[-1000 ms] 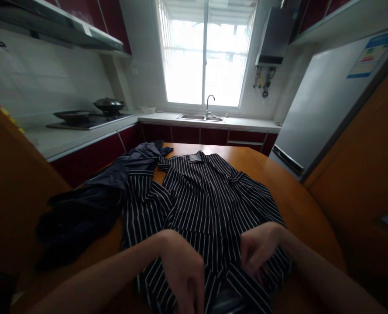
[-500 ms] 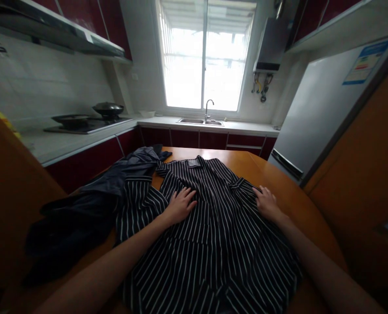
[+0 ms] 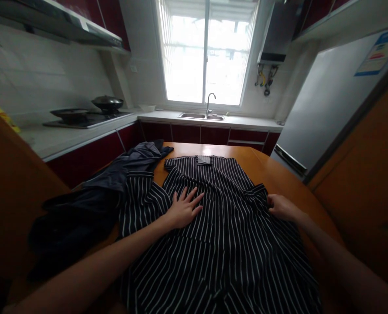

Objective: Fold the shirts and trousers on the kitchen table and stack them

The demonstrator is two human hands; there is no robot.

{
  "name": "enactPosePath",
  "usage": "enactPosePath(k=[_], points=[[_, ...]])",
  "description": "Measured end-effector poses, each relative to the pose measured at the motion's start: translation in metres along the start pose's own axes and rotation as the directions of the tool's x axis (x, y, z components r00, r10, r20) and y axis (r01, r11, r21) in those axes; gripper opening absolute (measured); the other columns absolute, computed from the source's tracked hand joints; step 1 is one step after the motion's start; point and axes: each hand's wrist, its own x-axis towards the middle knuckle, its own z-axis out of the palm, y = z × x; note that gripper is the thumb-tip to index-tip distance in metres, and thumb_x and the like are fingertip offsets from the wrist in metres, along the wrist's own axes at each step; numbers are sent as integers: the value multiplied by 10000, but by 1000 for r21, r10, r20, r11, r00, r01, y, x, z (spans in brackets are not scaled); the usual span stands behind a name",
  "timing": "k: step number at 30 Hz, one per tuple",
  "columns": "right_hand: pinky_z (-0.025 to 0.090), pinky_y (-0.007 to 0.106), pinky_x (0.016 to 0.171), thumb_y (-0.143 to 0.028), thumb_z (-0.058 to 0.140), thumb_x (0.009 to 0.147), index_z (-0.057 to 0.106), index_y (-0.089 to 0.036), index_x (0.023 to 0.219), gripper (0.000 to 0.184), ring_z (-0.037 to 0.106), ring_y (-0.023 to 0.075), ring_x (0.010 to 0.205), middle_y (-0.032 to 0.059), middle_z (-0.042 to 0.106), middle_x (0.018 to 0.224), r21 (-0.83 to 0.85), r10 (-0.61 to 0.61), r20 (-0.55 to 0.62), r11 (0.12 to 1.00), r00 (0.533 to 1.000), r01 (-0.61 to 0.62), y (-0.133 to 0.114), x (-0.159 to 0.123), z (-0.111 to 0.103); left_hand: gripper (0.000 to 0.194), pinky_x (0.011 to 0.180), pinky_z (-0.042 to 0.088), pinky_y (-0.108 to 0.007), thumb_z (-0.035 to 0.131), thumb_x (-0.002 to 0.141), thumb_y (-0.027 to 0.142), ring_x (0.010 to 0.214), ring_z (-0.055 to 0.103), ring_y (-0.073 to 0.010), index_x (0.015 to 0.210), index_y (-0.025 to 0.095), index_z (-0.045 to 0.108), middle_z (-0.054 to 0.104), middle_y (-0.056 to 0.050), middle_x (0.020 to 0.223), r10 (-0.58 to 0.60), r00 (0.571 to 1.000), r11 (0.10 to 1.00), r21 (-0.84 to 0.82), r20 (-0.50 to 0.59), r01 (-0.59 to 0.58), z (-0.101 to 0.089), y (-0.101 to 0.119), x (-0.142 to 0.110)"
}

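A black shirt with white stripes (image 3: 226, 235) lies spread over the wooden table, its collar at the far side and its lower part towards me. My left hand (image 3: 183, 209) rests flat on the shirt's left front, fingers spread. At the shirt's right edge, beside the cuffed sleeve, my right hand (image 3: 280, 207) is closed, pinching the striped cloth. The left sleeve lies bent out on the left, its cuff pointing away from me. Folds hide part of the right sleeve.
Dark blue clothing (image 3: 105, 183) lies heaped on the left of the wooden table (image 3: 279, 174). Beyond are a counter with a sink (image 3: 194, 116) and a stove with a lidded pan (image 3: 107, 103). A grey fridge (image 3: 327, 91) stands to the right.
My right hand has gone from open fingers to a closed grip and moved right, drawing the shirt's right side outwards. The collar area lies wider and flatter. My left hand stays spread on the cloth.
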Motion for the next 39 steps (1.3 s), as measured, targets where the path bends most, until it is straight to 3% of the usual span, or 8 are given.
enactPosePath(k=[6,8,11,17,21,29,34,39], points=[[368,249,526,-245,679,748,667,-170,701,89,606,164,611,35,678,682,102,-91,333,993,938,60,14,-24,-33,605,1100,167,-776,356,1018,568,1522,64,-459,1591,423,227,87,-31,1688,21,996,1000,12,91,-23,-8,0,-14],[382,251,514,-317,669,806,677,-152,669,214,597,161,563,44,665,624,166,-46,283,986,958,-1,17,-7,-50,630,1107,319,-660,448,979,575,1485,277,-437,1571,405,315,222,-56,1670,42,994,999,-1,100,-42,-20,-6,-7],[446,252,582,-260,673,839,714,-116,743,177,650,185,659,79,697,689,199,85,2,976,996,-84,14,37,-71,519,1034,476,-422,476,973,504,1278,587,-313,1444,300,548,571,-86,1458,55,998,998,-27,15,-55,-43,-18,22],[560,411,884,-360,626,967,644,-151,1215,325,650,248,1043,100,646,1233,295,72,-61,954,996,-51,-17,117,-75,351,1012,477,-314,441,960,288,1110,650,-236,1090,199,755,706,-92,1159,-56,983,998,23,-177,61,-68,-40,112],[544,395,928,-386,628,968,648,-190,1220,320,624,258,1105,100,618,1295,362,9,-119,932,993,35,-27,134,-67,344,1031,468,-345,461,949,316,1165,610,-248,1091,238,764,677,-82,1225,-95,985,994,37,-140,101,-56,-44,162],[575,360,832,-353,676,937,661,-150,1173,311,676,207,949,93,689,1161,511,-58,-120,852,991,112,-31,183,-56,528,1022,383,-673,508,922,385,1349,435,-441,1447,347,533,462,-138,1519,-199,977,980,-10,-79,199,-22,-30,235],[563,291,809,-194,842,720,703,-137,1101,410,681,195,851,88,743,952,492,-84,-52,865,995,99,-24,211,-54,743,1144,369,-465,532,882,230,1424,408,-310,1576,380,312,351,-14,1624,-32,995,996,-88,-94,24,-20,-15,280],[518,253,813,-183,812,699,715,-120,907,238,622,149,807,41,711,831,450,-106,-35,886,994,111,-14,225,-47,695,1146,360,-266,433,879,90,1401,450,-181,1561,211,377,404,-59,1591,34,980,994,-96,-195,-54,-11,-14,285]])
